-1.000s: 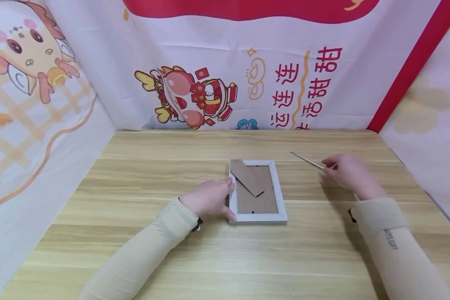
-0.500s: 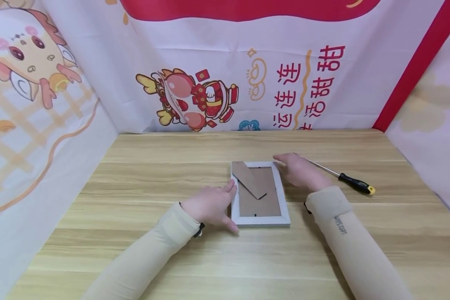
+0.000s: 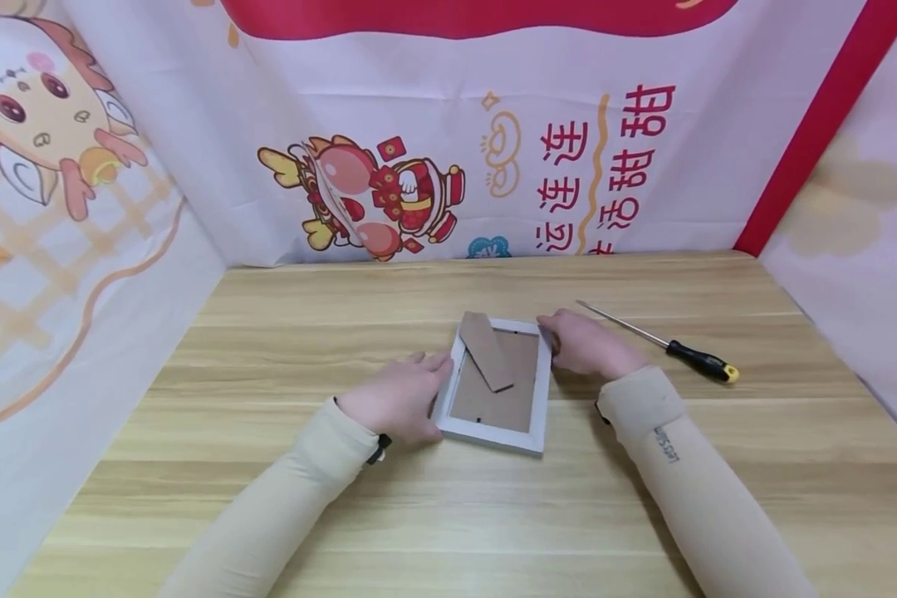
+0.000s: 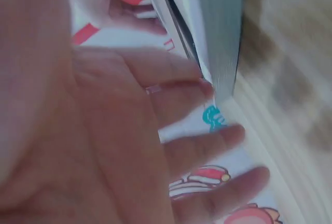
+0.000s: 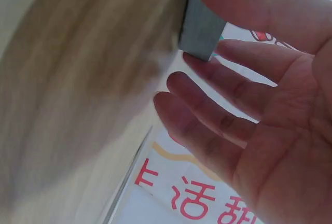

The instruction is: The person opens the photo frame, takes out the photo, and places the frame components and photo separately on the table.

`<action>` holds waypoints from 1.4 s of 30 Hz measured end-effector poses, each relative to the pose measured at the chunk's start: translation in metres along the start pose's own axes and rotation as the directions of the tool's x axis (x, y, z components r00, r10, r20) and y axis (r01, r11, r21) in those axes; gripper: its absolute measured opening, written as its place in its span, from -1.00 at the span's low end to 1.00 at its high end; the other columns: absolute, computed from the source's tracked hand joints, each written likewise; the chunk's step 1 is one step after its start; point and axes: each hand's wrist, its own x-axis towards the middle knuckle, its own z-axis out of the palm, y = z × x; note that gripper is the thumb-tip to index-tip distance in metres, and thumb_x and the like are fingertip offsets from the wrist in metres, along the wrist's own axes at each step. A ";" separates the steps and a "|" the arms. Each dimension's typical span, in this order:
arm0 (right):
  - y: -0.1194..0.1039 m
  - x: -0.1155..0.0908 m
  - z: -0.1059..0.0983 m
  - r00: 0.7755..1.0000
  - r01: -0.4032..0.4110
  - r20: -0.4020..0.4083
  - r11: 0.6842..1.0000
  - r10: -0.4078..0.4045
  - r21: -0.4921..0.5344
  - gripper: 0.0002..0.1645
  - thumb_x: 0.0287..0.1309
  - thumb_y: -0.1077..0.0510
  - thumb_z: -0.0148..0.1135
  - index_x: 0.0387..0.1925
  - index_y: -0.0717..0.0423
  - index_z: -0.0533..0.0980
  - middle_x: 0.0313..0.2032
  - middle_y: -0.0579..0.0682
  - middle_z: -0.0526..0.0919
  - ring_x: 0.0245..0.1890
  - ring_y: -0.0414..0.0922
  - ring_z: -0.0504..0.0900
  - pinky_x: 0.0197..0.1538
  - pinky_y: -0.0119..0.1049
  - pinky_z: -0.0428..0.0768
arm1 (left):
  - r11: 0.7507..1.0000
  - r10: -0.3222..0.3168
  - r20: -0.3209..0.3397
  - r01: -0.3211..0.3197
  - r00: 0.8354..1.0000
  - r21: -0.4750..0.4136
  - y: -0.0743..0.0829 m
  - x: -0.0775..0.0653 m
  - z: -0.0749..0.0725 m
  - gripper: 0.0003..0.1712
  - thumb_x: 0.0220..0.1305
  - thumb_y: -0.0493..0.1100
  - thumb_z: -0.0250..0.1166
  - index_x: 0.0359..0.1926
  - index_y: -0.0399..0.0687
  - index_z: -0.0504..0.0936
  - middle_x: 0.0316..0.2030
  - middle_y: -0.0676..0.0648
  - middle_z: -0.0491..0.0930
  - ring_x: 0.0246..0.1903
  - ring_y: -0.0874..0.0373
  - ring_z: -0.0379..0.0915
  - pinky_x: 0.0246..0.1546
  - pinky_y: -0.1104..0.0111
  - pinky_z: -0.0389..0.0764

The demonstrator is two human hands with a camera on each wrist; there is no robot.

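Note:
A white picture frame (image 3: 540, 390) lies back up in the middle of the table, turned slightly in the head view. Its brown backing board (image 3: 504, 365) carries a slanting easel stand (image 3: 486, 353). Along the left side, my left hand (image 3: 399, 399) touches the edge; in the left wrist view its fingers extend fairly straight beside the frame (image 4: 220, 37). My right hand (image 3: 583, 342) grips the far right corner. The right wrist view shows the thumb on one side of the frame's edge (image 5: 205, 24) and fingers on the other.
A screwdriver (image 3: 698, 360) with a black and yellow handle lies to the right of the right hand, its shaft toward the back. The wood-grain table (image 3: 389, 515) meets a printed cloth (image 3: 419, 75) at the back, with further cloths at both sides.
The right hand has put down the screwdriver and moved left to the frame's far right corner, now gripping it. The frame has turned a little and shifted left.

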 end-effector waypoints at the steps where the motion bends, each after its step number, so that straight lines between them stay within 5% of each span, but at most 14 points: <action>1: 0.000 -0.001 -0.001 1.000 -0.002 0.010 1.000 0.001 0.005 -0.27 0.08 0.36 0.37 0.32 0.31 0.39 -0.08 0.19 0.58 -0.20 0.03 0.52 -0.06 -0.04 0.57 | 1.000 -0.015 -0.016 0.015 1.000 0.009 -0.003 0.000 0.000 0.10 -0.05 0.09 0.53 0.44 -0.26 0.26 0.38 -0.20 0.31 0.31 -0.20 0.25 0.27 0.03 0.34; 4: 0.002 -0.003 -0.003 1.000 -0.002 0.030 1.000 0.002 0.021 -0.52 0.05 0.30 0.43 0.07 0.22 0.59 -0.28 0.07 0.61 -0.34 -0.03 0.51 -0.20 -0.13 0.56 | 0.998 -0.057 -0.040 0.057 0.998 -0.006 -0.012 0.003 0.000 -0.24 -0.08 0.06 0.57 0.10 -0.25 0.58 -0.06 -0.13 0.59 -0.09 -0.03 0.49 -0.10 0.15 0.55; 7: 0.002 -0.006 -0.004 0.999 -0.013 0.043 0.999 0.011 0.044 -0.69 -0.02 0.29 0.49 -0.17 0.16 0.64 -0.40 -0.01 0.62 -0.38 -0.06 0.53 -0.24 -0.14 0.55 | 0.996 -0.075 -0.043 0.073 0.996 -0.053 -0.019 0.006 0.000 -0.59 -0.10 0.01 0.61 -0.30 -0.10 0.66 -0.43 0.02 0.54 -0.42 0.10 0.42 -0.43 0.25 0.49; 10: 0.001 -0.011 -0.006 0.996 -0.069 0.056 0.996 0.066 0.056 -0.62 -0.12 0.25 0.57 -0.20 0.16 0.63 -0.37 -0.03 0.62 -0.34 -0.05 0.54 -0.19 -0.14 0.55 | 0.994 -0.077 -0.059 0.071 0.995 -0.084 -0.025 0.009 -0.001 -0.70 -0.12 -0.10 0.62 -0.45 -0.01 0.63 -0.55 0.08 0.50 -0.52 0.15 0.39 -0.52 0.30 0.44; 14: -0.001 -0.021 -0.012 0.989 -0.126 0.089 0.991 0.121 0.049 -0.56 -0.20 0.16 0.65 -0.27 0.16 0.60 -0.36 -0.01 0.61 -0.34 -0.03 0.51 -0.22 -0.15 0.53 | 0.994 -0.056 -0.081 0.048 0.995 -0.093 -0.031 0.014 -0.003 -0.74 -0.13 -0.19 0.62 -0.44 0.00 0.66 -0.54 0.10 0.51 -0.51 0.15 0.41 -0.49 0.30 0.46; 21: -0.013 -0.047 -0.019 0.987 -0.141 0.076 0.990 0.140 0.017 -0.54 -0.30 0.06 0.69 -0.42 0.14 0.57 -0.44 -0.03 0.59 -0.41 -0.05 0.51 -0.30 -0.17 0.53 | 0.987 -0.028 -0.020 0.024 0.999 -0.156 -0.042 0.031 -0.009 -0.71 -0.11 -0.28 0.60 -0.30 -0.05 0.74 -0.39 0.08 0.63 -0.39 0.17 0.49 -0.30 0.30 0.56; 32: -0.039 -0.081 0.008 0.981 -0.193 0.028 0.981 0.194 -0.017 -0.46 -0.35 -0.05 0.69 -0.47 0.13 0.51 -0.52 -0.04 0.53 -0.52 -0.08 0.42 -0.46 -0.22 0.45 | 0.992 0.011 0.014 -0.009 1.000 -0.125 -0.049 0.072 -0.030 -0.75 0.12 -0.32 0.48 -0.15 -0.01 0.75 -0.28 0.03 0.63 -0.28 0.11 0.51 -0.11 0.26 0.60; 37: -0.039 -0.086 0.011 0.984 -0.178 0.020 0.984 0.179 -0.018 -0.42 -0.32 -0.08 0.68 -0.37 0.14 0.53 -0.49 -0.05 0.53 -0.50 -0.10 0.43 -0.43 -0.19 0.48 | 0.985 -0.016 0.020 0.019 1.000 -0.170 -0.047 0.073 -0.030 -0.70 0.17 -0.33 0.45 -0.05 -0.06 0.73 -0.20 -0.02 0.65 -0.22 0.08 0.53 -0.03 0.23 0.59; 42: -0.019 -0.093 -0.014 0.981 -0.194 0.000 0.980 0.194 -0.041 -0.58 -0.01 -0.16 0.50 -0.39 0.10 0.63 -0.44 -0.01 0.64 -0.44 -0.07 0.55 -0.39 -0.12 0.54 | 0.969 -0.044 0.006 0.045 0.999 -0.242 -0.043 0.059 -0.029 -0.48 0.18 -0.33 0.44 0.19 -0.10 0.61 0.07 -0.10 0.60 0.07 0.01 0.50 0.17 0.13 0.49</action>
